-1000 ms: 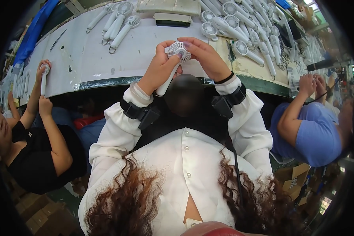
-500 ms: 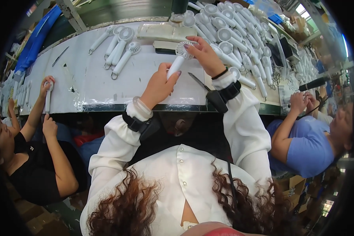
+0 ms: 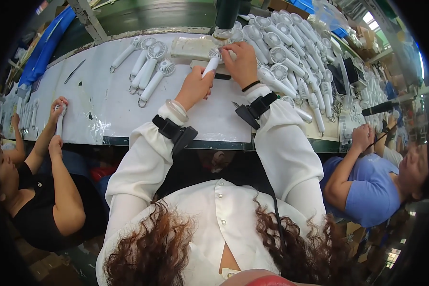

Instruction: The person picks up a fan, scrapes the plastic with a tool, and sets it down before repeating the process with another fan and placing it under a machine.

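Note:
A small white handheld fan (image 3: 210, 66) is tilted over the white table top, its round head pointing away from me. My left hand (image 3: 194, 88) is closed around its handle. At the head, my right hand (image 3: 243, 64) has its thumb and forefinger closed at the grille's edge, and it partly covers the fan. Just beyond the fan head stands a dark green post (image 3: 228, 16) with a pale lower end. Behind the fan lie a worn pale block (image 3: 190, 47) and a dark flat piece. By my right wrist, only the tip of a pointed tool (image 3: 235, 104) shows.
A large heap of white handheld fans (image 3: 291, 52) covers the right side of the table. Several more fans (image 3: 152, 64) lie at the left, near a thin pointed tool (image 3: 75, 71). Co-workers sit on both sides; the left one's hand (image 3: 57, 108) holds a fan.
Both hands have carried the fan away from me, closer to the green post. My right thumb and forefinger have come together at the fan head. The view has shifted slightly.

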Demonstrator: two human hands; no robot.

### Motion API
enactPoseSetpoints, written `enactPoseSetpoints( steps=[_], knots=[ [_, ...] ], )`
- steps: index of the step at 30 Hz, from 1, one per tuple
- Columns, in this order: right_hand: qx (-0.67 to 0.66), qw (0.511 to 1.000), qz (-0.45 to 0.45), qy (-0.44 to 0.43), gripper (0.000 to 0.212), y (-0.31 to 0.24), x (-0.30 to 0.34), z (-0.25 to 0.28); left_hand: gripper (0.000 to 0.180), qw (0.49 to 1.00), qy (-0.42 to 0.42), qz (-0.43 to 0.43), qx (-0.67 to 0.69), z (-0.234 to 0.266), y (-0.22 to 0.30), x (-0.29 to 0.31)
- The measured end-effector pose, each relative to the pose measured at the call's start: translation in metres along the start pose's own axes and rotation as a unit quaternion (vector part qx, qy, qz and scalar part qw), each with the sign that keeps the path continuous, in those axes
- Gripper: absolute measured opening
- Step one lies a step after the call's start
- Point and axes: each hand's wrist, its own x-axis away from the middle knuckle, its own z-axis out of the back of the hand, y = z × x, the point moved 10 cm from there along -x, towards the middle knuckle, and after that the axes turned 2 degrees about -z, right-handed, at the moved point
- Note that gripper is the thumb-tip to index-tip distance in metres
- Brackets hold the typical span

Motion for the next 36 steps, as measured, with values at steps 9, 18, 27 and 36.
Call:
enactPoseSetpoints(
  steps=[9, 18, 27, 36],
  knots=[
    [0.049, 0.997, 0.058, -0.012, 0.01, -0.013, -0.001, 0.003, 0.031, 0.999, -0.033, 0.038, 0.002, 0.005, 0.0, -0.012],
    [0.09, 0.99, 0.11, 0.013, 0.009, -0.027, 0.0, 0.01, 0.032, 0.999, -0.033, 0.043, 0.001, 0.008, 0.0, -0.013],
    [0.03, 0.996, 0.085, 0.006, 0.009, -0.007, -0.031, 0.054, 0.034, 0.998, -0.036, 0.046, -0.014, 0.011, -0.004, -0.016],
    [-0.095, 0.977, -0.135, -0.132, 0.017, 0.014, 0.001, 0.029, 0.033, 0.997, -0.044, 0.064, 0.003, 0.008, -0.007, 0.006]
  ],
)
